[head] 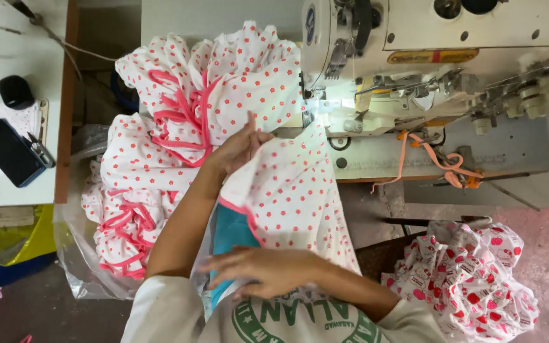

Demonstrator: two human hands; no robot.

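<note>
Left hand [239, 147]: pinching soft white cotton garment [287, 190], red-dotted, pink-edged.
Right hand [268, 270]: flat, fingers spread, pressing it.
Far: sewing machine [427, 70], hard cream metal.

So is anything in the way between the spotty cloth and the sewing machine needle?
Nothing visible blocks it. The left hand holds the dotted fabric piece just beside the sewing machine needle area, which is partly hidden by glare.
</note>
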